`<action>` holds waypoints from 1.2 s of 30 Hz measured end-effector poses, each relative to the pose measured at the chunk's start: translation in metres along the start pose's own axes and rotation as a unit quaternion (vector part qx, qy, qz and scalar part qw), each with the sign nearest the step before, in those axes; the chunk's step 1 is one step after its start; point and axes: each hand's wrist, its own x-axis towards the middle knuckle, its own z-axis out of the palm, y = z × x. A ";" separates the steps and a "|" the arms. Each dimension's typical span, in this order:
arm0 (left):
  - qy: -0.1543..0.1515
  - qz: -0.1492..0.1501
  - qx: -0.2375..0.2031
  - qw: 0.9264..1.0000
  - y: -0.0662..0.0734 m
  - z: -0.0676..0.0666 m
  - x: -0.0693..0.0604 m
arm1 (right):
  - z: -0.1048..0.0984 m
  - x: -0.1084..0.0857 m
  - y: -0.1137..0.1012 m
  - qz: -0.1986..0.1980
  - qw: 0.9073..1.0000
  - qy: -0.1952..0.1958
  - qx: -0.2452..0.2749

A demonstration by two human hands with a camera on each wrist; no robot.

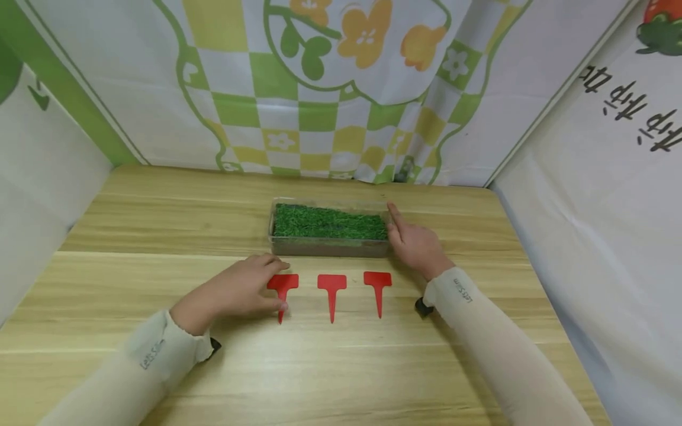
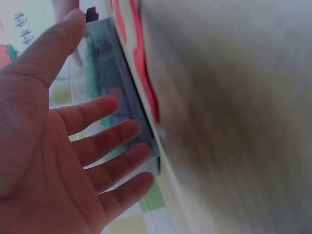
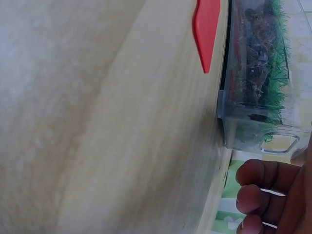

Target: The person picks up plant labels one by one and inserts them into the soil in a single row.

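A clear plastic box with green artificial grass inside stands on the table. In front of it lie three red T-shaped plant labels: a left one, a middle one and a right one. Over the left label hovers my left hand, its fingers spread and nothing in its palm in the left wrist view. My right hand is at the box's right end, index finger extended along it. In the right wrist view its other fingers are slightly bent, apart from the box wall.
The wooden table ends at a printed curtain behind the box. White cloth hangs along the right side, and another cloth panel stands at the left. Dark bands show at the sleeve cuffs.
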 end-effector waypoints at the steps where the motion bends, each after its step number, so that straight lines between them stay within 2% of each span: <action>1: -0.006 -0.001 0.001 1.000 0.001 0.002 -0.001 | 0.000 0.000 0.000 0.000 1.000 -0.001 0.000; 6: -0.021 0.005 0.015 1.000 0.005 0.011 -0.002 | 0.001 0.001 0.000 0.003 1.000 -0.002 -0.002; 14: -0.019 0.004 0.044 0.999 0.011 0.012 0.001 | 0.002 0.002 0.000 0.005 1.000 0.002 -0.003; 18: -0.005 0.002 0.044 0.999 0.011 0.011 0.003 | 0.004 0.003 0.002 0.000 1.000 0.009 0.000; 23: 0.012 -0.002 0.018 1.000 0.009 0.009 0.006 | 0.003 0.003 0.001 0.000 1.000 0.012 0.003; 31: 0.060 0.016 0.011 0.998 0.008 -0.002 0.005 | 0.001 0.002 0.001 0.001 1.000 0.007 -0.008; 36: 0.082 0.000 0.013 0.997 0.010 -0.008 0.003 | 0.002 0.002 0.001 0.001 1.000 0.009 -0.011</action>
